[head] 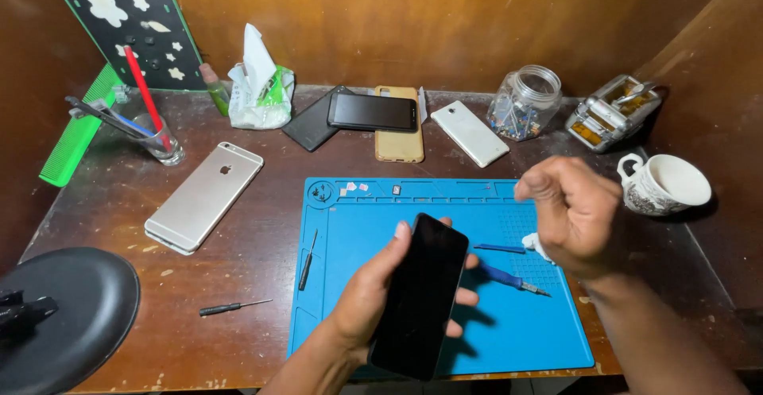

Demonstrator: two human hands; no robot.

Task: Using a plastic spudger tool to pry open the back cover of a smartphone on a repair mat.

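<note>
Two hands in view, both over the blue work mat (556,339). Left hand (373,292) grips a black phone (421,296) from below, screen dark and facing up, thumb on its left edge, fingers wrapped round the right edge; phone held tilted above the mat's near half. Right hand (572,216) is curled into a loose fist above the mat's right side, with a small white scrap (534,245) showing under it; can't tell whether it is pinched or just lying there.

On the mat: blue-handled screwdriver (509,278) just right of the phone, thin blue pry tool (499,247) beyond it, black-handled tool (307,260) at the left edge, a few tiny parts (351,186) in the top tray slots.

Off the mat, left: another small black screwdriver (234,307) on the wooden table (238,268), a round black lamp base (63,315) at the near-left corner, a silver phone (205,196) lying face down.

Far row, left to right: green comb (75,137), glass tumbler (163,145) holding a red pen and tools, black board with white flower shapes (131,25) leaning on the wall, green-and-white tissue pack (261,93) with a tissue sticking up, flat dark case (311,125), black phone on a tan case (397,125), white phone (469,133) face down, glass jar (524,102) on its side with small bits inside, metal box (613,113), patterned white mug (664,184).

Phone count: five, including the one in hand. Screwdriver-type tools: three. Nothing blocks the held phone.
</note>
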